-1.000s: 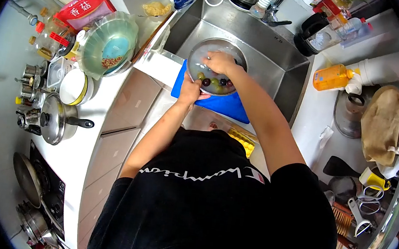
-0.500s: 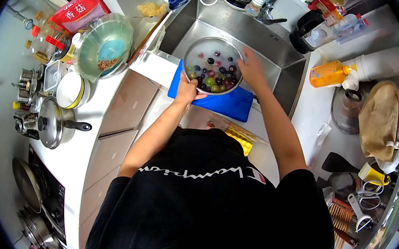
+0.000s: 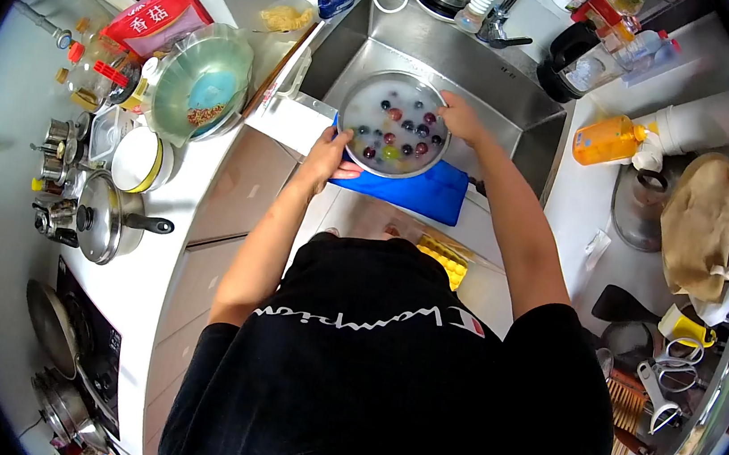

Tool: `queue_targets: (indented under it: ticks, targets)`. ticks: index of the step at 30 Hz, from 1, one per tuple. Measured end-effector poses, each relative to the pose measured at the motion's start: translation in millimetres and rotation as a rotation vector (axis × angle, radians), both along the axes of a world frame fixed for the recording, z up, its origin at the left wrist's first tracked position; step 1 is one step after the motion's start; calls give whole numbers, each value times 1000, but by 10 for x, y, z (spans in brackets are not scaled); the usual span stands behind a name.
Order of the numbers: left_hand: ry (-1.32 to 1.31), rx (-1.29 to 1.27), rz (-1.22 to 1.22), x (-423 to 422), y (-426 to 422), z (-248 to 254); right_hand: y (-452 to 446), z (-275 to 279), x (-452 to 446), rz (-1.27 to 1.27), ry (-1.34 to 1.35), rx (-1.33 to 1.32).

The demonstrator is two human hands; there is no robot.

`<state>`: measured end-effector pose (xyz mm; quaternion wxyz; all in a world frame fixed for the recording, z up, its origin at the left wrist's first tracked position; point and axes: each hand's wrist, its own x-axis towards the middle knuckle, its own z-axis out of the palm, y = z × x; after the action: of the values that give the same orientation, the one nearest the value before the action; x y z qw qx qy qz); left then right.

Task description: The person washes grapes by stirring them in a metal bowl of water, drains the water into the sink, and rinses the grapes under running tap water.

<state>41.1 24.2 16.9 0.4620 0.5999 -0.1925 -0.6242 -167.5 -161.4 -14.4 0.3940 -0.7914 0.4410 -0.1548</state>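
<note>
My left hand (image 3: 325, 159) and right hand (image 3: 460, 118) grasp a bowl (image 3: 399, 176) by opposite edges; an uneven tilt could slop cloudy water (image 3: 370, 100) and grapes (image 3: 408, 126) out.

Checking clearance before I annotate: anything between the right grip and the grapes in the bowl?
Only the rim of the bowl: the right grip is at its right side. Inward, cloudy water surrounds the grapes; nothing else visible blocks the way.
</note>
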Motion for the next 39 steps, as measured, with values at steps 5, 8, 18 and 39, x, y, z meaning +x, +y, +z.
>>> queue_targets:
  ticks: [5,8,18,39]
  targets:
    - [-17,-22,-136,125,-103,-109,-161,72,162,191,20,-127]
    - [-31,-57,-110,47,-103,-103,-206,102,253,173,75,-65]
    - [5,-61,-14,-23,-226,-25,401,354,635,55,233,-317]
    - [-18,-50,-31,-29,-221,-35,305,175,583,238,125,-387]
